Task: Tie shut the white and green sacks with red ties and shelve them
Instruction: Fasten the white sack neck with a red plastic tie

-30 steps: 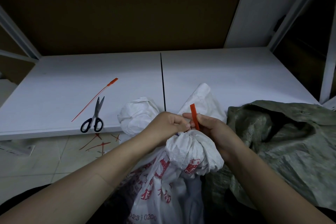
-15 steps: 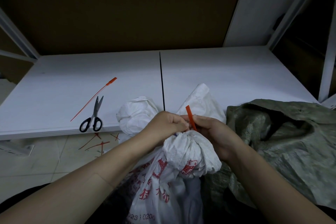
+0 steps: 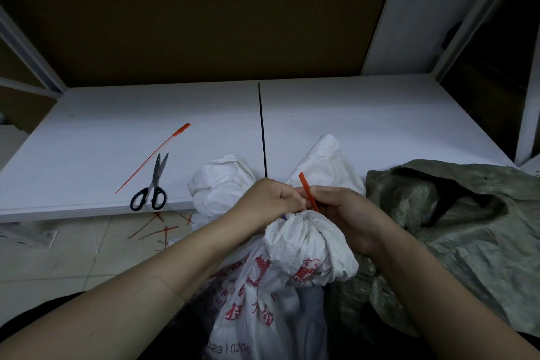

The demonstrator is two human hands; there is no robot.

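Two white boards make up the shelf [image 3: 365, 126], which stretches away beyond both hands, with a dark seam running between the boards straight ahead of the knuckles. Just right of the right hand, the green sack [image 3: 461, 242] slumps against the shelf's near edge, its mouth gaping open and untied. The white sack [image 3: 309, 248], printed with red characters, sits directly under and between the hands. Its gathered neck bunches into a knob below the fingers, and two loose flaps of its top rise past the hands onto the shelf.

The left hand [image 3: 271, 202] is curled into a fist around the gathered neck of the white sack, with its fingertips meeting those of the other hand. The right hand [image 3: 347, 213] pinches the red tie [image 3: 306, 188] between thumb and fingers. A short free end of the red tie sticks up, tilted slightly left, from the point where the hands meet. How the red tie runs round the neck is hidden by the fingers.

Well to the left of the left hand, black-handled scissors [image 3: 152, 187] lie on the shelf, handles at its near edge. Touching their blades lies a spare tie [image 3: 140, 170], long and thin. Below that edge, red offcuts [image 3: 159, 231] are scattered on the tiled floor [image 3: 73, 257].
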